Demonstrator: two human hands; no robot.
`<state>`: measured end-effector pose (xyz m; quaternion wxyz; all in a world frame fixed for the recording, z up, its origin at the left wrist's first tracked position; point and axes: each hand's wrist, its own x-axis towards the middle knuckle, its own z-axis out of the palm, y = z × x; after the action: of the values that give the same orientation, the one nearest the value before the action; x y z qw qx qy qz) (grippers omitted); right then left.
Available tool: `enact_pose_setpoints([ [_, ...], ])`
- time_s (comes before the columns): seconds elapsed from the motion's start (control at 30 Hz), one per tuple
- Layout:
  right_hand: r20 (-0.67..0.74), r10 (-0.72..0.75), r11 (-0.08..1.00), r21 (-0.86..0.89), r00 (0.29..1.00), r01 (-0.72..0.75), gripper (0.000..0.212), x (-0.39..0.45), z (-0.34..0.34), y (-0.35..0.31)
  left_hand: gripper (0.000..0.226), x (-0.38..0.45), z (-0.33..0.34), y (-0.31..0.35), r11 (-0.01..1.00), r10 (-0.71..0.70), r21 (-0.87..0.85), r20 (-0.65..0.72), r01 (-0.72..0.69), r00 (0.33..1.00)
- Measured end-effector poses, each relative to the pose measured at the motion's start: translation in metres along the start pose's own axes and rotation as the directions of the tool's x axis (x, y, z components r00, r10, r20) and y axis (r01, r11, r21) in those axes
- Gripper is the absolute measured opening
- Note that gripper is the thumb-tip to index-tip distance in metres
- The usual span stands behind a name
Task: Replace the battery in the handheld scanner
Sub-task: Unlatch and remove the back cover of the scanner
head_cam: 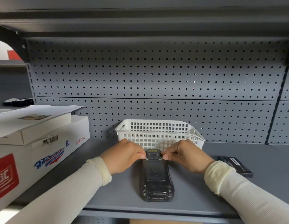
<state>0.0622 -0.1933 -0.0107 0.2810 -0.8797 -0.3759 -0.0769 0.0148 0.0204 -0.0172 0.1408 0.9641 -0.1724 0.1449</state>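
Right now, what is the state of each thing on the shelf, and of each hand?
scanner: face down on the shelf, back cover on.
left hand: fingertips pinch the scanner's top left latch.
right hand: fingertips pinch the top right latch.
battery: lies flat, right of the scanner, untouched.
basket: upright behind the scanner, looks empty.
boxes: stacked, closed.

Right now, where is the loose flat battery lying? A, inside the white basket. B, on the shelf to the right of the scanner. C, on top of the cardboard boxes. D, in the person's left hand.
B: the flat black battery lies on the grey shelf, right of the handheld scanner, beyond the right hand; the left hand pinches only the scanner's top corner.
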Motion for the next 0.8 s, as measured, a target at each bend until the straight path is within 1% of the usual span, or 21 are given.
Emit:
enact_pose_setpoints([
  [0.4,-0.015,0.043,0.999,0.012,0.999,-0.043,0.021,0.004,0.001,-0.003,0.028,0.005,0.0,0.008,0.999,-0.039,0.013,-0.012,0.039,0.999],
  [0.5,-0.022,0.067,0.998,0.019,0.998,-0.066,0.02,0.002,0.002,-0.006,0.023,0.003,-0.002,0.007,0.997,-0.06,-0.052,-0.045,0.057,0.997],
  [0.6,-0.044,0.091,0.995,-0.025,0.995,-0.092,0.022,-0.002,0.006,-0.008,0.019,-0.006,-0.003,0.007,0.985,-0.085,-0.158,-0.069,0.073,0.994],
  [0.7,-0.052,0.12,0.993,-0.003,0.991,-0.121,0.026,-0.008,0.008,-0.008,0.019,-0.015,-0.002,0.012,0.972,-0.12,-0.212,-0.06,0.105,0.991],
  [0.8,-0.056,0.137,0.991,0.006,0.989,-0.137,0.029,-0.017,0.01,-0.011,0.019,-0.02,-0.001,0.016,0.961,-0.158,-0.243,-0.101,0.13,0.982],
])
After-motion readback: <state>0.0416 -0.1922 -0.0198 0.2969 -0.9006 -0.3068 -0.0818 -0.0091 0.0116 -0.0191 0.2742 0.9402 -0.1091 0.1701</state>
